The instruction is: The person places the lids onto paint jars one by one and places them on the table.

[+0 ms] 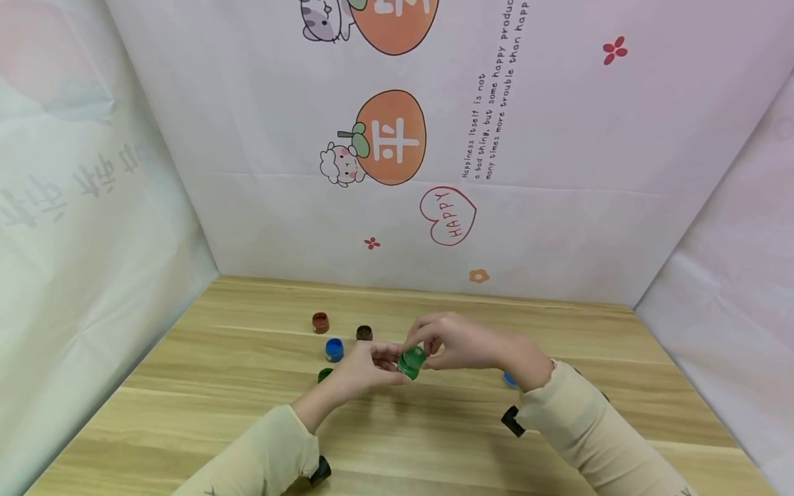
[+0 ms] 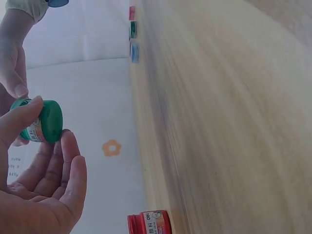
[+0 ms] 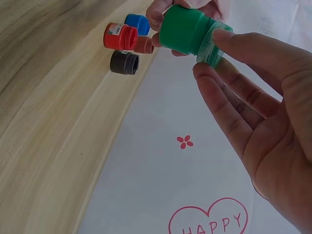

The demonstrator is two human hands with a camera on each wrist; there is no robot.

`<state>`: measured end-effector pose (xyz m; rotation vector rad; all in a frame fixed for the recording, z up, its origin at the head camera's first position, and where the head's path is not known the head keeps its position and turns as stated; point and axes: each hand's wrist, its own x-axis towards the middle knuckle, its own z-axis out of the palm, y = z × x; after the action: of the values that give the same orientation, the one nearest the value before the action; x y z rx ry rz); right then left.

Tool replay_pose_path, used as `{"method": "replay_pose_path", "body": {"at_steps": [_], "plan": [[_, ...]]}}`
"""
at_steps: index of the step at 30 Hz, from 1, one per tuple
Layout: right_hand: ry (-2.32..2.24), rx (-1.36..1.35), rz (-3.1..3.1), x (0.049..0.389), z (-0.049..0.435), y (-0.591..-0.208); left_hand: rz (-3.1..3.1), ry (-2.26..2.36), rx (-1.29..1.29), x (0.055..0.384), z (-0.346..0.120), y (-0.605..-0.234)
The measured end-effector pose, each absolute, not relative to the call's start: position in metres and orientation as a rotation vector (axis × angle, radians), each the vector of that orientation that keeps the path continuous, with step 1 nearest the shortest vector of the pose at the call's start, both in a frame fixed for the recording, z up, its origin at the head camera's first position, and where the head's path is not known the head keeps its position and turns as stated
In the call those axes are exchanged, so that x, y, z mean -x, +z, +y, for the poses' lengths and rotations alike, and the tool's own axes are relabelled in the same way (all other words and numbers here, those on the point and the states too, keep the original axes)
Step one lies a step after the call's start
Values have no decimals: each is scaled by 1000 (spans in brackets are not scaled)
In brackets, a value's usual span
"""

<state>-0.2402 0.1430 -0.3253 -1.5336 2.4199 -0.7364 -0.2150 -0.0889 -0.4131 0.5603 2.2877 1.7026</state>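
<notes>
Both hands meet over the table around a small green paint jar (image 1: pixel 408 369). My left hand (image 1: pixel 370 366) grips the jar's body between thumb and fingers. With thumb and fingertips, my right hand (image 1: pixel 462 342) pinches the translucent lid (image 3: pixel 212 45) at the jar's mouth. The jar is tilted and held clear of the tabletop. In the right wrist view the lid's ridged rim sits against the jar's neck; whether it is threaded on, I cannot tell. A label shows on the jar's side in the left wrist view.
Uncapped jars stand left and behind: a reddish-brown jar (image 1: pixel 320 322), a dark brown jar (image 1: pixel 364 333), a blue jar (image 1: pixel 334 350) and a partly hidden green jar (image 1: pixel 324 375). A blue object (image 1: pixel 509 379) shows beside the right forearm. Printed white sheets enclose the wooden table (image 1: pixel 248 427).
</notes>
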Motion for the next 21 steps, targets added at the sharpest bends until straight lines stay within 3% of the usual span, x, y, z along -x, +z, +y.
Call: {"method": "replay_pose_path", "body": {"at_steps": [21], "plan": [[-714, 1547, 2402, 240, 146, -326, 2234, 1726, -552, 212, -86, -413]]}}
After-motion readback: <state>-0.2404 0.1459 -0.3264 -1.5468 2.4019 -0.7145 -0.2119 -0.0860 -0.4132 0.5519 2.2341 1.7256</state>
